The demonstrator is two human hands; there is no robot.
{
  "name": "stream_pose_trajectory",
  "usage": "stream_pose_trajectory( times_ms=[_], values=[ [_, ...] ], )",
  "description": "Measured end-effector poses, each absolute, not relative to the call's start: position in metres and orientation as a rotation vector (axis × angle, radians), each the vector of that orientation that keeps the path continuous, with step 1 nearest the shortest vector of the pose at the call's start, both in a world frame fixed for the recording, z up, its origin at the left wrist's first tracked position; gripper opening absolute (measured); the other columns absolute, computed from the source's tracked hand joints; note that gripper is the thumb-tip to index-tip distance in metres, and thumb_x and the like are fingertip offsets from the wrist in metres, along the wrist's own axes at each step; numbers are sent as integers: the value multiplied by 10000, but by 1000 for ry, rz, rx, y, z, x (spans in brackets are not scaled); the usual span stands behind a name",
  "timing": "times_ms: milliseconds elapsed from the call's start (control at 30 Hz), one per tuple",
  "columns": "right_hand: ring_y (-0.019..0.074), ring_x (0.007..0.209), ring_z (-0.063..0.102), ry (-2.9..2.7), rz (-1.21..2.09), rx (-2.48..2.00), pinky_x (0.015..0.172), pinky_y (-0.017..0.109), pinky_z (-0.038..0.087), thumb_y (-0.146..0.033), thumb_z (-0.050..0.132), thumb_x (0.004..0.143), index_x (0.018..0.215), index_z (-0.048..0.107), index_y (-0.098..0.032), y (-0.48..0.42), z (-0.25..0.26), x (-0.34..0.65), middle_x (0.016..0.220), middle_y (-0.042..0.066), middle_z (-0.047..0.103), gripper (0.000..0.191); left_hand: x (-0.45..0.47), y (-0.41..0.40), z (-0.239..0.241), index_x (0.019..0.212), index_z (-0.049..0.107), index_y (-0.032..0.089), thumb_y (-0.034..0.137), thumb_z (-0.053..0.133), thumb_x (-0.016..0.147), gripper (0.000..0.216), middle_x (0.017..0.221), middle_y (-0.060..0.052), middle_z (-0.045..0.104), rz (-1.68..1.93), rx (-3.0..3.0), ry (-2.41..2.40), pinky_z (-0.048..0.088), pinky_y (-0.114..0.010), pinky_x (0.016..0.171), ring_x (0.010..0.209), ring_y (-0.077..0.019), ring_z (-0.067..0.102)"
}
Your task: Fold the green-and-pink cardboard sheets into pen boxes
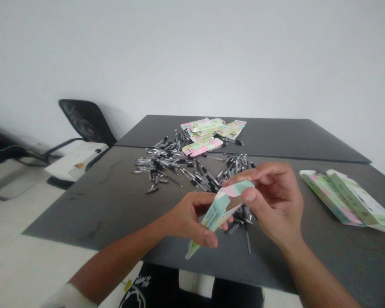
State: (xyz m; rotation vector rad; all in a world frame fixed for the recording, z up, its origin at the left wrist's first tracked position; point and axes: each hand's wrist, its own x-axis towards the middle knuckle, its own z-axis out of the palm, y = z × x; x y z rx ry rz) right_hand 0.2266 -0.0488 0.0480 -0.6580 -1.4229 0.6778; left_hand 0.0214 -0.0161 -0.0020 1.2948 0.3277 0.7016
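My left hand (192, 218) and my right hand (272, 201) both grip one flat, pastel green and pink cardboard box (221, 209) above the near edge of the dark table (108, 201). The left hand pinches its lower end, and the right thumb and fingers hold its upper flap. Just beyond my hands lies a scattered pile of black and clear pens (186, 164). A few pens lie under my right hand.
Several flat pastel boxes (211, 130) lie beyond the pens near the table's seam. Two more boxes (349, 196) rest at the right. A black office chair (86, 122) stands left of the table, with papers on a low surface (73, 164) beside it.
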Motion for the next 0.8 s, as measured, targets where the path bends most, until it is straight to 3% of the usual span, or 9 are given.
stream_pose_trajectory(
  times_ms=[100,200,333,500,600,700,800],
  values=[
    [169,736,777,-1546,666,-708,631,282,643,-339,793,998,1286,739,-324,-51,53,232,971,9,826,294,20,-16,-3,1086,856,181,539,1073,551,680,915,-102,826,662,1250,280,618,-292,693,783,-218,762],
    [142,684,767,-1639,689,-761,572,241,613,-308,747,1028,1194,841,-332,-53,57,234,967,7,835,193,19,-14,-3,1094,841,157,594,1022,644,652,927,-121,823,649,1237,264,621,-315,717,784,-224,770],
    [137,513,705,-1510,793,-832,438,228,568,-372,777,1007,1140,879,-322,-52,60,228,800,-2,832,175,19,-16,1,1128,793,144,633,961,723,657,952,-130,810,589,1229,240,619,-302,698,756,-214,770],
    [108,407,618,-1363,775,-873,340,201,488,-393,824,965,1051,897,-327,-45,59,221,712,-31,813,131,24,-28,4,1453,490,276,587,747,984,619,1150,-115,788,794,1257,218,651,-335,779,866,-211,810],
    [125,500,686,-1364,649,-957,397,209,524,-396,823,969,1052,899,-336,-45,54,221,784,-25,844,127,26,-33,2,1467,347,350,483,691,1053,555,1121,-55,769,943,1394,266,641,-312,745,867,-193,803],
    [165,697,784,-1373,478,-1008,538,247,599,-391,819,977,1063,896,-372,-46,47,221,943,-20,878,117,27,-34,-3,1492,309,399,361,684,1070,565,1101,-5,768,1133,1550,321,600,-243,674,768,-136,770],
    [175,759,795,-1407,343,-1011,614,283,611,-356,795,1002,1109,884,-410,-49,41,221,997,-31,880,149,26,-35,-5,1566,308,401,279,691,1057,649,1106,-16,795,1242,1661,390,604,-240,649,711,-129,765]
  ],
)
